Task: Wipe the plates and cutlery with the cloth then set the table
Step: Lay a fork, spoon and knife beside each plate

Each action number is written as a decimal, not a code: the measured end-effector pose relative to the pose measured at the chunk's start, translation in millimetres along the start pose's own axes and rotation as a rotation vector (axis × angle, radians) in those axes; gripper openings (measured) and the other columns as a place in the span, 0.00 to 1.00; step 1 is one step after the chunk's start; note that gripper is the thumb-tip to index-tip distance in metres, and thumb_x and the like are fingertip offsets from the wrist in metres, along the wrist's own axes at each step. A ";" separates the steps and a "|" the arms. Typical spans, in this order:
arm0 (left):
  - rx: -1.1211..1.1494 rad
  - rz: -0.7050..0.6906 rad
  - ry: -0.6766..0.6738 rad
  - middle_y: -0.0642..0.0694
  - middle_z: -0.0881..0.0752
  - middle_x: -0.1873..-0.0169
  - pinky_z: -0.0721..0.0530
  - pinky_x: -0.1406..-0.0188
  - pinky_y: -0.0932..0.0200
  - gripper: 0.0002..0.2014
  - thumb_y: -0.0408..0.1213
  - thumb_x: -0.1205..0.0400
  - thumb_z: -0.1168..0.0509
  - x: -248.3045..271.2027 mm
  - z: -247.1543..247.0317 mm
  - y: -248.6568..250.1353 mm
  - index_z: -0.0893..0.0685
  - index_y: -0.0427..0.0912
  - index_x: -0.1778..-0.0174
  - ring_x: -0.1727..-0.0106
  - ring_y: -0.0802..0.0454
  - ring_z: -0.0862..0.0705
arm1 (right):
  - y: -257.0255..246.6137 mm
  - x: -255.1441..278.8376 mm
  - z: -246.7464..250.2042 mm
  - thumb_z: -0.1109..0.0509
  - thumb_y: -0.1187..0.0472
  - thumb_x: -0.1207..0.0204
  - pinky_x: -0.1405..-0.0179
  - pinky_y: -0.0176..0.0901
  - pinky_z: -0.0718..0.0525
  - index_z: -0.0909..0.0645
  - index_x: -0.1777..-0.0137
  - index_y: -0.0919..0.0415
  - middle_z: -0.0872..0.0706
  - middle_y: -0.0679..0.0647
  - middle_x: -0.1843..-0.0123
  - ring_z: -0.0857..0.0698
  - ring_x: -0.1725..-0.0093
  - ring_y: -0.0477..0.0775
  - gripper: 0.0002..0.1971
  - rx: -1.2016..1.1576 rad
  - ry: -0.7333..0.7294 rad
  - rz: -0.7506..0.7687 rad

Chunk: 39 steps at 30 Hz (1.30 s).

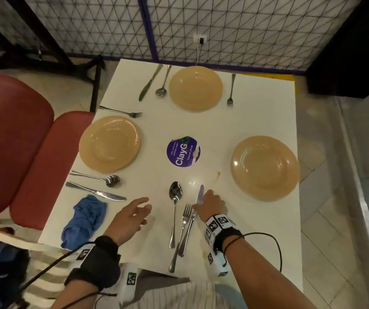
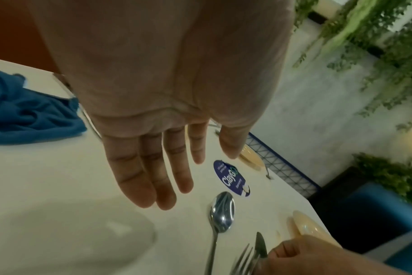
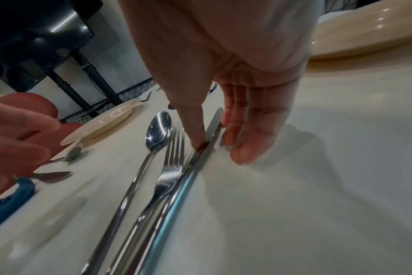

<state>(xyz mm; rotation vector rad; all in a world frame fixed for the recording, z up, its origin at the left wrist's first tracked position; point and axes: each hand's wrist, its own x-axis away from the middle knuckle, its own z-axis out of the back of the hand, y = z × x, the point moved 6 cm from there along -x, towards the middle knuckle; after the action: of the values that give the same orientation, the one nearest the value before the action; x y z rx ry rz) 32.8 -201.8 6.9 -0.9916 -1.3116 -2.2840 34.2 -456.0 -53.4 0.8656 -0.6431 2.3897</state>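
Two fingers astride knife

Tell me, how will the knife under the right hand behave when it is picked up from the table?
The knife looks like polished metal, so probably stiff and somewhat slippery. It lies flat and thin on the smooth table, so lifting may need an edge pinch, as the right hand does. Its flat shape should not roll.

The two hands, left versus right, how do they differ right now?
The left hand hovers over bare table with fingers spread, holding nothing; the right hand is down at the knife, thumb and fingers either side of its blade. The left hand lies nearer the blue cloth; the right lies nearer the right-side plate. Both wear black wrist straps.
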 end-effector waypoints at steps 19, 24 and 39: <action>-0.779 -0.227 0.018 0.46 0.22 0.36 0.17 0.46 0.51 0.18 0.45 0.14 0.39 -92.9 -54.6 51.7 0.27 0.50 0.27 0.44 0.43 0.15 | 35.7 21.0 -6.9 0.33 0.60 0.26 0.52 0.61 0.09 0.21 0.52 0.49 0.10 0.58 0.51 0.10 0.53 0.64 0.06 -0.515 -0.043 -0.090; -0.723 -0.189 -0.061 0.43 0.15 0.44 0.21 0.49 0.52 0.14 0.40 0.17 0.36 -105.4 -34.3 51.3 0.25 0.47 0.35 0.50 0.44 0.18 | 48.7 41.0 11.8 0.35 0.69 0.21 0.55 0.64 0.08 0.19 0.48 0.57 0.12 0.59 0.62 0.09 0.63 0.62 0.08 -0.660 -0.059 -0.034; -0.309 -0.316 -0.132 0.45 0.13 0.48 0.11 0.59 0.53 0.20 0.24 0.21 0.39 -124.4 -0.1 230.5 0.17 0.55 0.44 0.52 0.42 0.11 | 73.6 -8.7 227.2 0.29 0.61 0.19 0.57 0.53 0.11 0.17 0.46 0.41 0.13 0.51 0.67 0.11 0.65 0.55 0.11 -0.513 0.240 0.298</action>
<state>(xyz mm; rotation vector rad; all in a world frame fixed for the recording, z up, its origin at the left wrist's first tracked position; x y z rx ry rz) 254.4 -330.0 62.6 -1.1150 -1.2667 -2.7680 95.6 -646.4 77.4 0.2737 -1.2799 2.3511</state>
